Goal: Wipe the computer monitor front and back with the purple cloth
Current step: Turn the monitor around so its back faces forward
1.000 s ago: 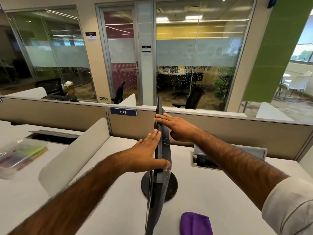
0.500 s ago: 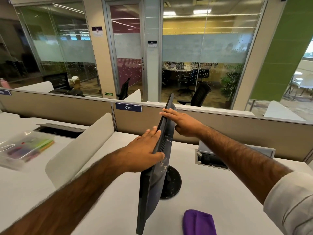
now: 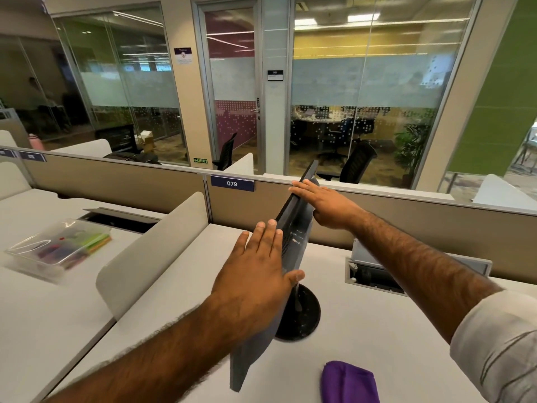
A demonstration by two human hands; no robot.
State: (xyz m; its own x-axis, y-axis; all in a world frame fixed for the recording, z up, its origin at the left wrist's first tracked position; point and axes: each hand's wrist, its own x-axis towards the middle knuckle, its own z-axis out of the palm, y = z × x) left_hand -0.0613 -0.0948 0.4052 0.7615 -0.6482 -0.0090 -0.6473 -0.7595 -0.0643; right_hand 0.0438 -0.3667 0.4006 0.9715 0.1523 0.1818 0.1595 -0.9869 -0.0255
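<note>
A dark computer monitor [image 3: 293, 237] stands on a round black base [image 3: 302, 315] on the white desk [image 3: 377, 330], turned nearly edge-on to me. My left hand [image 3: 255, 274] lies flat on its left face, with the thumb hooked round the near edge. My right hand [image 3: 325, 205] holds the far upper edge, fingers over the top and thumb below. The purple cloth [image 3: 350, 383] lies bunched on the desk at the lower right, apart from both hands.
A beige partition [image 3: 406, 222] with a "079" label runs behind the desk. An open cable hatch [image 3: 374, 274] sits right of the monitor. A white divider [image 3: 151, 251] stands to the left, with a clear plastic box [image 3: 58, 248] of coloured items beyond it.
The monitor has swivelled on its base from edge-on to a slanted angle, its far end swinging right. Both hands stayed on it. The cloth has not moved.
</note>
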